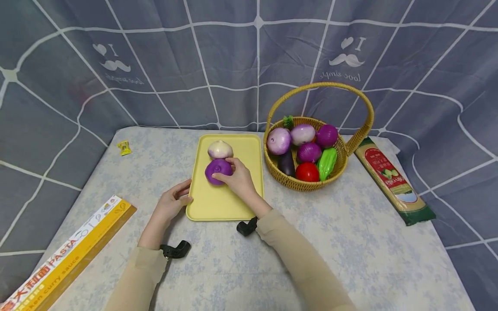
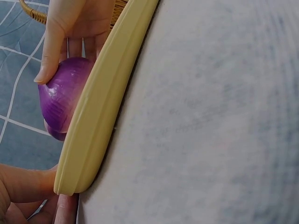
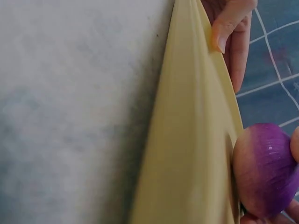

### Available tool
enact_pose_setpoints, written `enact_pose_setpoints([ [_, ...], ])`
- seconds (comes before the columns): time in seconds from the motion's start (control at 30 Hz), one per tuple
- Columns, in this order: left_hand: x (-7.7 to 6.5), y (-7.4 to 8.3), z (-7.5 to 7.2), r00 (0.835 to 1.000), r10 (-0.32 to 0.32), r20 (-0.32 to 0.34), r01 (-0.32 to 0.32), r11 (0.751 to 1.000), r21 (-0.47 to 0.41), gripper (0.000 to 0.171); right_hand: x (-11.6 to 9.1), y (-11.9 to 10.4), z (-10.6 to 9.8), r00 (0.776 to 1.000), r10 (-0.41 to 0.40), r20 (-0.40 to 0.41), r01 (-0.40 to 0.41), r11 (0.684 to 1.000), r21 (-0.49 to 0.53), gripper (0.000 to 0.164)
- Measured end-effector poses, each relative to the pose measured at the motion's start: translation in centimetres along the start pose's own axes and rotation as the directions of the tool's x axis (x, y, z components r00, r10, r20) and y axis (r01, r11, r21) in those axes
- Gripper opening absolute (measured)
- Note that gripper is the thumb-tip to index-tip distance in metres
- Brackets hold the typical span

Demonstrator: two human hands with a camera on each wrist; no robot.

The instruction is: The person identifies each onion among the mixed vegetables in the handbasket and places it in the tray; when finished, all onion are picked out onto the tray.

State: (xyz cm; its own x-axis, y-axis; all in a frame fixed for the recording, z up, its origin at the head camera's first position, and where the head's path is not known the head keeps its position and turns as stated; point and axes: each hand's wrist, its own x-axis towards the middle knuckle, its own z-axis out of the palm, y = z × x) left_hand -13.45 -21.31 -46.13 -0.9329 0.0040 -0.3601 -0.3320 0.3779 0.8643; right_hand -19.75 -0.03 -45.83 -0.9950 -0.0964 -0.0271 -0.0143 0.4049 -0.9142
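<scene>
A yellow tray (image 1: pixel 223 203) lies flat on the table in the head view. My left hand (image 1: pixel 171 201) grips its left edge, thumb on the rim and fingers at the outer side. On the tray, my right hand (image 1: pixel 240 176) holds a purple turnip (image 1: pixel 215 169) with its thumb and fingers around it. The turnip's underside is pale in the right wrist view, where the turnip (image 3: pixel 264 170) sits by the tray's side wall. Just behind it rests a second turnip (image 1: pixel 220 149), mostly white with a purple lower part.
Right of the tray stands a wicker basket (image 1: pixel 301 185) with a tall handle, holding onions, an eggplant (image 1: pixel 286 164), a tomato (image 1: pixel 307 172) and a green pepper (image 1: pixel 327 163). A pasta packet (image 1: pixel 393 179) lies at right, a pasta box (image 1: pixel 70 255) at left, a yellow wrapped piece (image 1: pixel 124 147) back left.
</scene>
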Motion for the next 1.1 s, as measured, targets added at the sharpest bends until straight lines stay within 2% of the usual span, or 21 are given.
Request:
enact_pose_setpoints([
  [0.17,0.1,0.0,0.1,1.000,0.000,0.005,0.000,1.000,-0.005,0.062,0.3,-0.1,0.0,1.000,0.002,-0.007,-0.003,1.000,-0.027,0.067],
  [0.47,0.1,0.0,0.1,1.000,0.003,0.008,-0.002,1.000,-0.004,0.062,0.5,-0.2,0.3,1.000,0.003,-0.022,-0.003,1.000,-0.002,0.065],
  [0.7,0.1,-0.2,0.1,1.000,0.003,0.003,-0.003,1.000,-0.002,0.062,0.3,-0.6,-0.1,1.000,0.006,-0.002,-0.006,1.000,0.004,0.067],
  [0.87,0.0,-0.1,0.0,1.000,0.012,0.009,-0.012,1.000,-0.004,0.062,-0.3,-1.1,-1.0,1.000,-0.021,-0.003,0.021,1.000,-0.020,0.068],
  [1.1,0.0,-0.2,-0.1,1.000,0.016,0.025,-0.016,1.000,-0.020,0.063,-1.1,-2.5,-3.5,0.995,-0.095,-0.036,0.096,0.995,0.032,0.058],
])
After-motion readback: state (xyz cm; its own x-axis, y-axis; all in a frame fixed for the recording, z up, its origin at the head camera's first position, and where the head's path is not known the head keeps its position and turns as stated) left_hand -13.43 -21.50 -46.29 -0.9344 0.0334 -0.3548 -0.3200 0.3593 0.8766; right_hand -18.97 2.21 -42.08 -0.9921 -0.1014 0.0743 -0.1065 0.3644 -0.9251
